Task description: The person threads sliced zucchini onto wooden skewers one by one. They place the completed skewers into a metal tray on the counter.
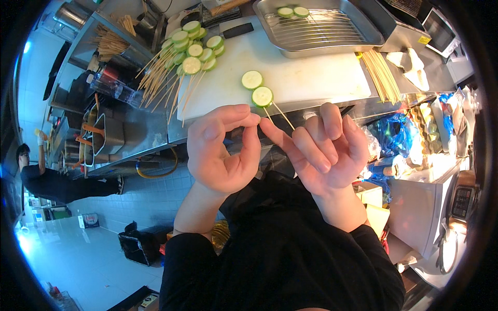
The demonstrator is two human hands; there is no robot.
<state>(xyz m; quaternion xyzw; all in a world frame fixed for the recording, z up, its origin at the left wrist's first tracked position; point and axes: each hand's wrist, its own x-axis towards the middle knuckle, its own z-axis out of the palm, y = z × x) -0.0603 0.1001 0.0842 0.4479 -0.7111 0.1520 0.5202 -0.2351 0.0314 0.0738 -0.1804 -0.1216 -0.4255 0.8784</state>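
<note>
Two green-rimmed zucchini or cucumber slices (262,96) lie at the front edge of the white cutting board (311,77); thin wooden skewers stick out of the nearer one towards me. My left hand (223,155) has its thumb and fingertips pinched together; whether something tiny is between them is unclear. Against that pinch rests the index fingertip of my right hand (327,151), whose other fingers are half curled and apart. The skewers' lower ends run behind this hand, with no grip on them visible. A heap of skewered slices (192,65) covers the board's left part.
Behind the board are a knife (238,30) and a metal tray with a wire rack (323,48) holding two slices. Bare skewers (381,77) and a white cloth (412,70) lie at right. Metal containers (111,136) stand left. A person (50,175) is at the far left.
</note>
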